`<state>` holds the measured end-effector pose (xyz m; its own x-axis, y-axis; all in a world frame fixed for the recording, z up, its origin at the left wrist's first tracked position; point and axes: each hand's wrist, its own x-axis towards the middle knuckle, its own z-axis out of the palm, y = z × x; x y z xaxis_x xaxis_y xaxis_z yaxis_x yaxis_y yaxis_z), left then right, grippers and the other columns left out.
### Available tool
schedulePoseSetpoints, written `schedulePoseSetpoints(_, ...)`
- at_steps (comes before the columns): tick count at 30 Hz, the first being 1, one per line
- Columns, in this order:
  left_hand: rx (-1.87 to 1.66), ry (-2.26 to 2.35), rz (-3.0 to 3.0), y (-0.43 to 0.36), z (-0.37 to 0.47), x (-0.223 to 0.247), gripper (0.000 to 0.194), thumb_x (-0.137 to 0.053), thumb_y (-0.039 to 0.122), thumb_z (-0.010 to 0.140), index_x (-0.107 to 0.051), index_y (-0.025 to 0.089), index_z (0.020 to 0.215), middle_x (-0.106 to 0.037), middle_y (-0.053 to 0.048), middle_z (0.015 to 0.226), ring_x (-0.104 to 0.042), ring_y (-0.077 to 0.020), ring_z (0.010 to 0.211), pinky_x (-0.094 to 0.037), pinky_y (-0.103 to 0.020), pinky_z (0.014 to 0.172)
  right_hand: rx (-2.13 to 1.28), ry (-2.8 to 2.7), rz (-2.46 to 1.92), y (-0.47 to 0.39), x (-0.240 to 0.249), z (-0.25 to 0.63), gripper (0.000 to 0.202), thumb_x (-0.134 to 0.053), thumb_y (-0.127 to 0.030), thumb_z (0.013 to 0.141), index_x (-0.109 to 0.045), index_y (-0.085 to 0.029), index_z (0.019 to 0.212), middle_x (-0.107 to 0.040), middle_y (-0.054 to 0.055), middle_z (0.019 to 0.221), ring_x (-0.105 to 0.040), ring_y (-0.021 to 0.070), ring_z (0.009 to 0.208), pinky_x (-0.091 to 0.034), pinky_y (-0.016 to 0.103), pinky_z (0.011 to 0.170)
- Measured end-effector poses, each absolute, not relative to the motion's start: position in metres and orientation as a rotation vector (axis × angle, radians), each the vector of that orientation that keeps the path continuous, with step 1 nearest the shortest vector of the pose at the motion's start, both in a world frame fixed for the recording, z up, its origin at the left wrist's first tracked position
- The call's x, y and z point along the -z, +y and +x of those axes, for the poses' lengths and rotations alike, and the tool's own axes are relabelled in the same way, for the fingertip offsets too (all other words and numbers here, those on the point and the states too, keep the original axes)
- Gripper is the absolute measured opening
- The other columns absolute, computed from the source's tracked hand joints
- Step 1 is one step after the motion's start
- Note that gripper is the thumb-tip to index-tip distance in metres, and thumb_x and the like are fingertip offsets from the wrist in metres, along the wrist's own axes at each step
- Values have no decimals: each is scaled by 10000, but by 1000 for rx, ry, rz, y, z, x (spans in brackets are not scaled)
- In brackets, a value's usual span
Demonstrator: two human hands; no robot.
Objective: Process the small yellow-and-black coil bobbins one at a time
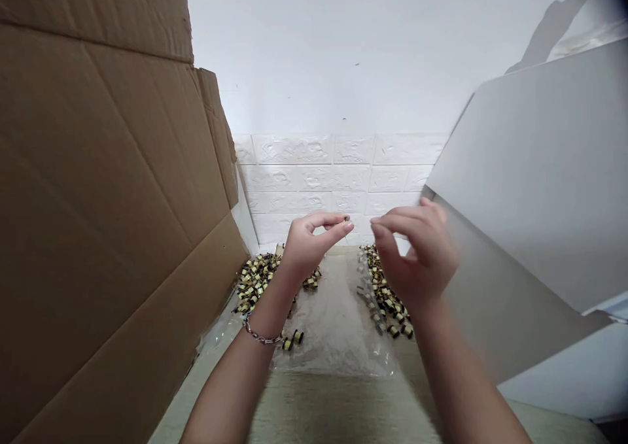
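Before the white brick wall (353,179), the left hand (307,244) has its grip closed on a small part (347,219) above the plastic sheet (333,326); the right hand (419,251) pinches, contents unclear; so loose fingertips could drop the part.

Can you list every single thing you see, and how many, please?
Wall: 1, white, at the back, brick pattern low down
Brown cardboard: large creased sheet or box side, left
Pale panel: 1, grey-white, right
Table: 1, light, below
Clear plastic: see-through, middle of table
Small parts: too many to count, yellow and black, piled left and right
Tiny piece: 1, dark, in left fingertips
Bracelet: 1, silvery chain, left wrist
Left hand: 1, pinching
Right hand: 1, blurred, beside it
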<state>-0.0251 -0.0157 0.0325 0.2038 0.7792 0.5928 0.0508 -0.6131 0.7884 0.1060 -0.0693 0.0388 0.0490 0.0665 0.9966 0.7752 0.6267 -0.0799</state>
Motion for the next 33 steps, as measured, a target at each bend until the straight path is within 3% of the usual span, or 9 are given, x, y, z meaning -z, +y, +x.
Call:
schedulePoseSetpoints(5, -1166, 453, 1491, -11, -24, -28, 279, -643, 429, 611, -659, 185, 745, -653, -49, 807, -555, -132, 753, -412, -308, 782, 306, -1437, -857, -61, -42, 119, 168, -443, -209, 797, -511, -192, 645, -553, -7, 656, -522, 126, 647, -401, 319, 720)
schedulePoseSetpoints(8, -1118, 391, 1433, -14, -23, -29, 306, -661, 449, 574, -656, 187, 733, -646, -45, 775, -547, -130, 728, -412, -313, 770, 195, -1558, -905, -60, -43, 119, 181, -412, -213, 808, -522, -192, 665, -562, -11, 677, -531, 125, 671, -394, 320, 734)
schedulePoseSetpoints(15, -1056, 311, 1387, -19, -25, -34, 290, -697, 410, 545, -648, 182, 718, -642, -32, 734, -559, -153, 799, -396, -320, 800, 349, -1699, -846, -69, -46, 110, 36, -568, -201, 743, -553, -227, 722, -605, -40, 716, -565, 114, 701, -243, 409, 943)
schedulePoseSetpoints(33, -1096, 271, 1519, -16, -32, -32, 158, -636, 334, 668, -660, 213, 767, -660, -8, 755, -574, -135, 816, -394, -296, 823, 536, -1682, -879, -68, -43, 108, 36, -574, -223, 754, -598, -249, 745, -606, -58, 671, -572, 88, 653, -211, 380, 960)
